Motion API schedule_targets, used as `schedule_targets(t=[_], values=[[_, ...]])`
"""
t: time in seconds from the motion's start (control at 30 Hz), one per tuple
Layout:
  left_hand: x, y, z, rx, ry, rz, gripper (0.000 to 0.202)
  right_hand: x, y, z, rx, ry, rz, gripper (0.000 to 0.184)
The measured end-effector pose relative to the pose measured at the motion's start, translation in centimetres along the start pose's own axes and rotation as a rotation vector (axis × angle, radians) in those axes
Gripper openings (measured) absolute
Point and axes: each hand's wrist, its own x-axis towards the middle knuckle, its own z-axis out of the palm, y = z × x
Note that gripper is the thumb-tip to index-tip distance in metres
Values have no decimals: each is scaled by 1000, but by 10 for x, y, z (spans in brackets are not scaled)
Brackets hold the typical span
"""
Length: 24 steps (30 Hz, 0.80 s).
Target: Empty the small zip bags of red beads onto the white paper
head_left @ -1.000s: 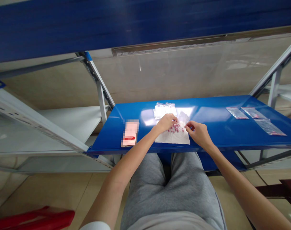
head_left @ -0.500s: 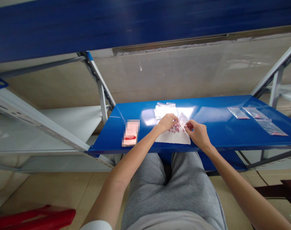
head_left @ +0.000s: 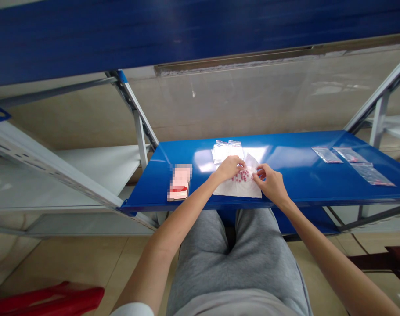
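A white sheet (head_left: pixel 234 189), like paper or tissue, lies near the front edge of the blue shelf, with many small pinkish-red pieces (head_left: pixel 242 177) gathered on it. My left hand (head_left: pixel 231 167) is over the sheet's left part, fingertips pinched on the side of what looks like a small clear plastic bag (head_left: pixel 251 160). At the bag's right side, my right hand (head_left: pixel 268 179) has its thumb and fingers pinched together. Whatever sits between those right fingertips is too small to make out.
Behind my left hand lies a stack of clear zip bags (head_left: pixel 228 151). A phone (head_left: pixel 180 180) rests at the left. Several zip bags with red contents (head_left: pixel 351 156) lie at the right of the blue shelf (head_left: pixel 292 164). Another blue shelf (head_left: pixel 193 35) hangs overhead.
My right hand has shifted slightly left, its fingertips closer to the plastic bag. My left hand has stayed nearly in place.
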Motion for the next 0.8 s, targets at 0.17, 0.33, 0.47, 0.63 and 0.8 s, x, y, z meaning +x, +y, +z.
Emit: schedule_targets(t=[0.17, 0.33, 0.47, 0.63, 0.8], values=[[-1, 1, 0, -41, 23, -12, 22, 1, -2, -2, 25, 19, 26, 19], [-1, 9, -5, -152, 97, -45, 25, 2, -3, -2, 92, 135, 108, 19], [-4, 28, -3, -344, 179, -235, 33, 6, -10, -1, 389, 233, 288, 23], [-11, 45, 9, -726, 188, -333, 34, 7, -24, 0, 768, 151, 363, 37], [-3, 35, 2, -709, 314, -324, 32, 15, -14, -15, 791, 155, 341, 54]])
